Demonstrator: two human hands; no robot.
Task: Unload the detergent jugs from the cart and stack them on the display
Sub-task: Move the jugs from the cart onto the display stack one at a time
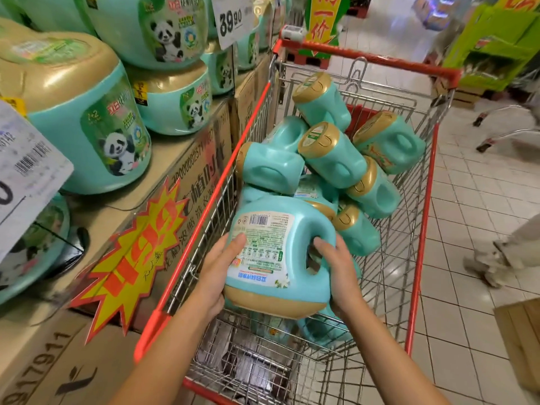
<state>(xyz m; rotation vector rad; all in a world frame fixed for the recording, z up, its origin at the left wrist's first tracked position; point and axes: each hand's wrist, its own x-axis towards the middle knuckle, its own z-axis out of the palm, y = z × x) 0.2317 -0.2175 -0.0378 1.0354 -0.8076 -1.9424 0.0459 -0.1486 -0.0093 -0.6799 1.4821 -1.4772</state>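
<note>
Both hands are clamped on one teal detergent jug, the held jug [274, 252], in the lower middle of the frame, above the near end of the cart [420, 229]. The left hand [216, 267] grips its left side, thumb lying on the back label with the other fingers hidden behind the jug. The right hand [339, 270] grips the moulded handle on the right side, fingertips hooked into the handle opening. The hands sit apart, one on each flank. The held jug is turned with its gold end towards the bottom of the frame, and its barcode label faces the camera with the print upside down.

Beyond it, in the centre of the frame, the loose jugs [330, 153] lie heaped on their sides in the wire basket, gold ends pointing various ways. More teal plastic shows beneath the held jug.

The display [187, 159] of cardboard cartons runs along the left of the frame, just beside the cart's red rail. The stacked jugs [87, 112] stand on it in layers, panda labels facing out. A starburst price card [140, 252] hangs on the carton fronts, and a white price sign [232, 20] hangs at upper centre. The tiled floor [473, 200] fills the right side, where a person's leg [502, 249] is blurred.
</note>
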